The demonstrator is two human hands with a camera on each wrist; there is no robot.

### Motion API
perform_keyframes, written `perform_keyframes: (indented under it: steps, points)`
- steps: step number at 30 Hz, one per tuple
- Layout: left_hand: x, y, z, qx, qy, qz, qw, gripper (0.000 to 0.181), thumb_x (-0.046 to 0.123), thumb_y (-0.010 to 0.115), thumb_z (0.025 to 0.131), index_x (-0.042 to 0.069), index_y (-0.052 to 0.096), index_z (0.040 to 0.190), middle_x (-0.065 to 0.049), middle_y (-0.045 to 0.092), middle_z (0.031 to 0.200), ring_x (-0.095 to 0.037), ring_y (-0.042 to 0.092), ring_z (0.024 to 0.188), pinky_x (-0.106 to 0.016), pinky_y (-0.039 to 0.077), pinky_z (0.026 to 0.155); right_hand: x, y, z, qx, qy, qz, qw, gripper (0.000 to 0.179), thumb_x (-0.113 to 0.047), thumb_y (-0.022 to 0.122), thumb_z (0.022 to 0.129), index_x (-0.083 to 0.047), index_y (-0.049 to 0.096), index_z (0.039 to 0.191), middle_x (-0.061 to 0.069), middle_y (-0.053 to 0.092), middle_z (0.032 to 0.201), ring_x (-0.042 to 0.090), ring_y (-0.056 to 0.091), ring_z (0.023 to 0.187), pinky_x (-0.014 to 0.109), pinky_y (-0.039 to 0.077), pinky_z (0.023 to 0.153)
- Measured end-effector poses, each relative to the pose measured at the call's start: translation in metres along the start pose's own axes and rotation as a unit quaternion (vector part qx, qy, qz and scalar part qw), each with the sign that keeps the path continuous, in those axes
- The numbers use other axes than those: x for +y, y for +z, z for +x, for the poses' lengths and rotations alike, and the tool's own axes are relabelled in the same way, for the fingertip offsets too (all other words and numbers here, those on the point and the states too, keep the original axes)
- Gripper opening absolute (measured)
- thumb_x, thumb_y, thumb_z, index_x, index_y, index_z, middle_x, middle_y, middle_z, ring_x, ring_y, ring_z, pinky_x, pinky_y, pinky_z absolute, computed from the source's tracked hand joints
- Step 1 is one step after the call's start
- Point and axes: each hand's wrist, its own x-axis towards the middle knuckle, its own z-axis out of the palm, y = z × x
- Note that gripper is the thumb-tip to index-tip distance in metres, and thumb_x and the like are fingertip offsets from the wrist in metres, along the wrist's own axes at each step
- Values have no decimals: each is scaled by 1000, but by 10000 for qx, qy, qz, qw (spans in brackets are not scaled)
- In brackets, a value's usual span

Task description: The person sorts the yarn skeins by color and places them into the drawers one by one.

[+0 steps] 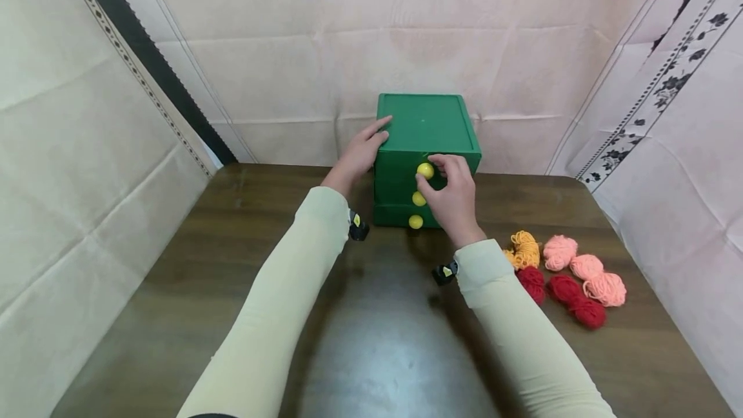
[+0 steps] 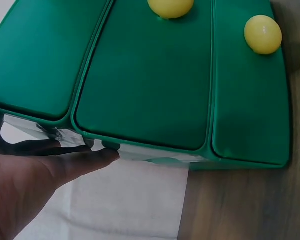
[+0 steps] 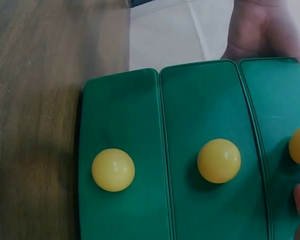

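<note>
A green drawer cabinet (image 1: 426,122) with three drawers stands at the back of the table, each drawer front bearing a round yellow knob. My left hand (image 1: 366,147) steadies the cabinet's left side, its fingers (image 2: 90,162) laid straight along that wall. At the front, my right hand (image 1: 455,192) has thumb and forefinger on either side of the top knob (image 1: 425,170). Below it are the middle knob (image 1: 419,199) and the bottom knob (image 1: 415,221). All three drawer fronts sit flush in the left wrist view.
To the right on the wooden table (image 1: 371,353) lie small yarn balls: yellow yarn (image 1: 525,249), several pink balls (image 1: 560,252) and several red balls (image 1: 589,312). The right forearm passes close beside them. A pale cloth (image 1: 348,50) hangs right behind the cabinet.
</note>
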Motion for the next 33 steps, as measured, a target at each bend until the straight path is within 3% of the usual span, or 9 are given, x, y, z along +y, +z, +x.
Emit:
perform_keyframes:
  steps: [8, 25, 33]
  points:
    - [7, 4, 1, 65, 245, -341, 9991, 34, 42, 36, 104, 43, 47, 136, 8, 30, 156, -18, 31, 141, -47, 30, 113, -1, 0, 6, 1, -155, -64, 9999, 31, -23, 72, 87, -6, 65, 112, 10, 59, 113, 24, 53, 103, 36, 48, 89]
    - [-1, -3, 5, -270, 175, -358, 9988, 38, 45, 34, 104, 47, 40, 142, 14, 21, 159, -16, 21, 147, -47, 25, 116, -5, 7, 5, -167, -127, -245, 9995, 26, -16, 71, 87, -5, 67, 110, 12, 58, 115, 26, 53, 107, 39, 48, 91]
    - [-3, -3, 4, -355, 53, -236, 9991, 40, 47, 34, 104, 47, 38, 143, 13, 20, 160, -17, 22, 146, -48, 26, 116, -7, 4, 1, -194, -112, -303, 9993, 24, -15, 71, 88, -4, 68, 108, 13, 58, 113, 26, 55, 103, 38, 50, 90]
